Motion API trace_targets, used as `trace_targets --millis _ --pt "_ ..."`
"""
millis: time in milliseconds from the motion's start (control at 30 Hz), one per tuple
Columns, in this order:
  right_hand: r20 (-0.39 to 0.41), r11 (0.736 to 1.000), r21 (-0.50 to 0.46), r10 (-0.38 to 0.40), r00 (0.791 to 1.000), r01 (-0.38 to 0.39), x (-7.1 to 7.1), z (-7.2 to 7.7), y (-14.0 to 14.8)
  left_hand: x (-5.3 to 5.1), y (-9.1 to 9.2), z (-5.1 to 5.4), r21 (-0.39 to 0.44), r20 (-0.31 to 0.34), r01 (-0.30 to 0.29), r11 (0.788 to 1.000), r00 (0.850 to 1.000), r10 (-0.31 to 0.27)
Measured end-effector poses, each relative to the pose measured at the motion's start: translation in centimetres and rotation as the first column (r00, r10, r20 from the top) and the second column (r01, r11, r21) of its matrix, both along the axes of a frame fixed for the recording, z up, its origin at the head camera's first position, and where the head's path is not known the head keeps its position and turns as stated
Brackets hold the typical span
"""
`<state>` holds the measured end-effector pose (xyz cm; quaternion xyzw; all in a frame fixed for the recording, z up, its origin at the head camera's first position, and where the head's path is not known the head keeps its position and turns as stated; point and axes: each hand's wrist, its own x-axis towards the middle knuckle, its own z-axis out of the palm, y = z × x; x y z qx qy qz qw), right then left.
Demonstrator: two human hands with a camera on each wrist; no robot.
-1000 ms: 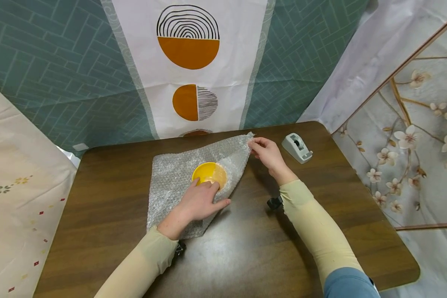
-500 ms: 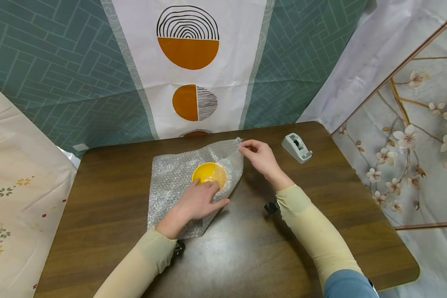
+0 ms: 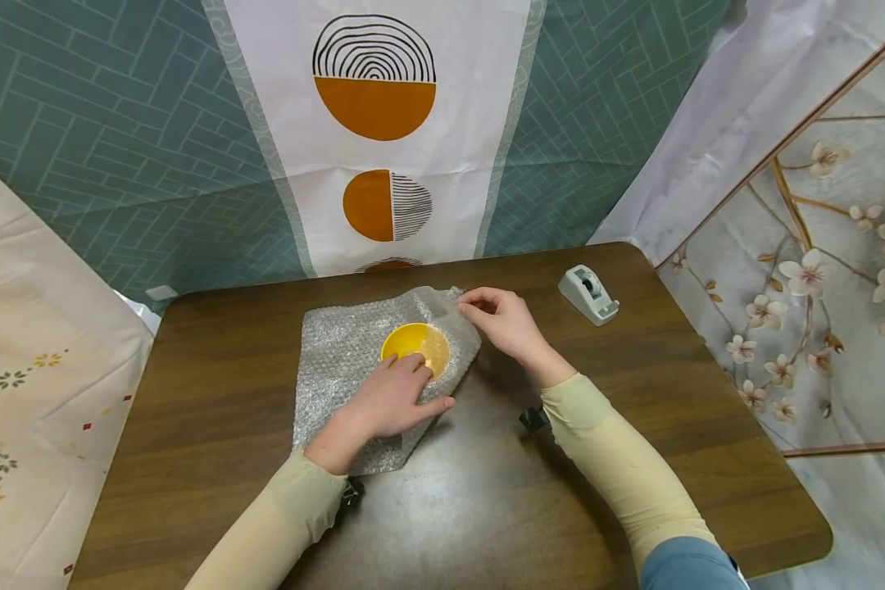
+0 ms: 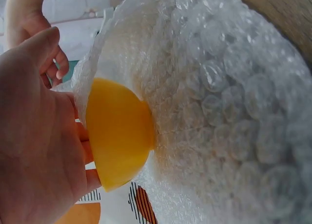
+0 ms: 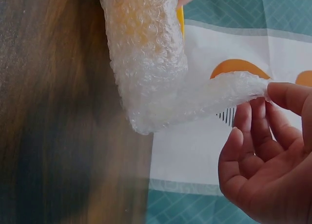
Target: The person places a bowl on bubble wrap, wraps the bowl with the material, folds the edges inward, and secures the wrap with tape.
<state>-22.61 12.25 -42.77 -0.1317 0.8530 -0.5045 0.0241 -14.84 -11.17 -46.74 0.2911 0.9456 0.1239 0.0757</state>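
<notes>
A yellow bowl (image 3: 404, 338) stands on a sheet of bubble wrap (image 3: 332, 352), and one flap of the sheet covers its right part. My left hand (image 3: 389, 397) lies at the bowl's near side, with fairly straight fingers reaching over the rim and the thumb spread out. In the left wrist view the bowl (image 4: 119, 136) has wrap beneath its base; the fingertips are partly hidden inside it. Beyond the bowl to the right, my right hand (image 3: 507, 324) pinches a raised corner of the bubble wrap (image 5: 229, 90) between thumb and fingers.
A light grey tape dispenser (image 3: 588, 293) stands near the back right corner of the brown wooden table (image 3: 214, 393). Patterned cloths hang behind the table and on both sides. A small black device (image 3: 534, 419) shows below the right wrist.
My right hand has moved left and slightly nearer, drawing the bubble wrap corner in toward the bowl. My left hand and the bowl have hardly moved.
</notes>
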Motion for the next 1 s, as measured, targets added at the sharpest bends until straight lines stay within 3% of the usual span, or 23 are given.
trace_targets --millis 200,367,567,833,1000 --pt "-0.047 0.999 0.037 0.020 0.999 -0.018 0.3 0.1 -0.3 0.1 -0.3 0.1 -0.009 -0.025 0.018 1.000 1.000 -0.018" --pt "-0.074 0.993 0.094 0.082 0.994 -0.075 0.8 0.1 -1.1 0.0 -0.3 0.2 -0.012 -0.026 0.006 1.000 1.000 -0.006" --pt "-0.065 0.978 0.155 0.148 0.987 -0.137 1.4 -0.2 -2.1 0.2 -0.6 0.4 0.037 -0.034 -0.019 0.999 0.999 0.020" --pt "-0.046 0.968 0.194 0.173 0.984 -0.161 1.8 -1.0 -2.8 0.8 -1.1 0.4 0.058 -0.032 0.011 0.998 0.999 -0.009" --pt "-0.038 0.948 0.252 0.208 0.977 -0.193 2.1 -1.4 -3.3 1.2 -1.6 0.4 0.089 -0.064 0.036 0.995 0.997 -0.031"
